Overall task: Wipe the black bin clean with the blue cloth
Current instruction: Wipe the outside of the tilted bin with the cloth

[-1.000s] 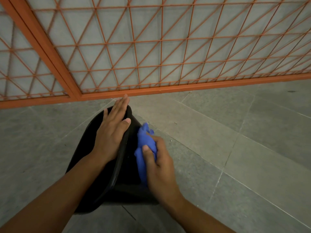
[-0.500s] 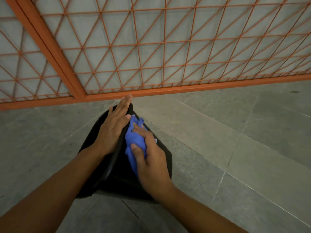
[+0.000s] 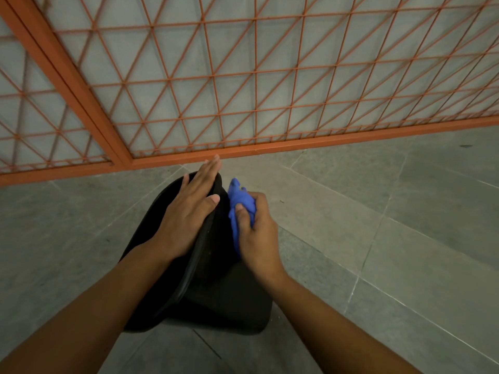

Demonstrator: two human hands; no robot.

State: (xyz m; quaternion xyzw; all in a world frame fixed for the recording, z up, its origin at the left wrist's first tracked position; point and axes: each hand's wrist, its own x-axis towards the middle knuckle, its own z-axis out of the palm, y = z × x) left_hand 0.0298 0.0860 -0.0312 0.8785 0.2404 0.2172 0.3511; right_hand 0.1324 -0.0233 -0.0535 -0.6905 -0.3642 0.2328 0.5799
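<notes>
The black bin (image 3: 216, 292) stands on the grey tiled floor in the lower middle of the view, tilted, with its lid or top rim under my left hand. My left hand (image 3: 189, 214) lies flat on that top with straight fingers pointing toward the fence. My right hand (image 3: 256, 233) grips the bunched blue cloth (image 3: 239, 206) and holds it against the bin's right side near the top edge. Part of the cloth hangs down under my palm and is hidden there.
An orange metal mesh fence (image 3: 243, 103) with a thick diagonal post (image 3: 81, 103) and a bottom rail stands just beyond the bin. Grey floor tiles (image 3: 391, 225) stretch to the right and left of the bin.
My right hand has slid the blue cloth up along the bin's right side toward the top edge. My left hand stays flat on the bin's top.
</notes>
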